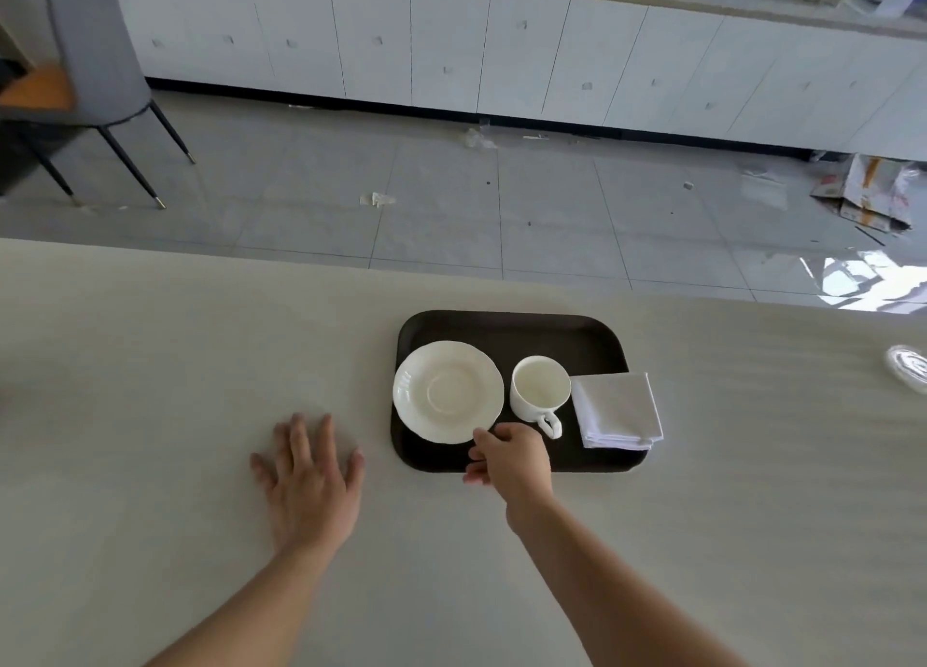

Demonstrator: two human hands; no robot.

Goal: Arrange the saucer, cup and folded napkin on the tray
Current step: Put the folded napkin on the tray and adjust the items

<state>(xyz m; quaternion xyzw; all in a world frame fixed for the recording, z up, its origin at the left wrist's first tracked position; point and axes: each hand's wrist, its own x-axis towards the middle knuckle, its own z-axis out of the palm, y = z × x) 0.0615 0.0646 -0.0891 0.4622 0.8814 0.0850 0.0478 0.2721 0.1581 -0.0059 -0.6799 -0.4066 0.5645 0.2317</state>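
A dark brown tray (506, 328) lies on the pale table. On its left part rests a white saucer (448, 391), slightly overhanging the tray's left edge. An empty white cup (539, 388) stands upright in the middle, handle toward me. A folded white napkin (618, 410) lies at the tray's right, overhanging its edge. My right hand (511, 458) is at the tray's front edge: the thumb touches the saucer's near rim and the fingers curl by the tray's edge. Whether it grips anything is unclear. My left hand (311, 476) lies flat on the table, fingers spread, left of the tray.
A clear glass object (909, 368) sits at the table's right edge. Beyond the table's far edge is tiled floor with scraps of litter, a grey chair (95, 64) at the far left and white cabinets (451, 49) along the wall.
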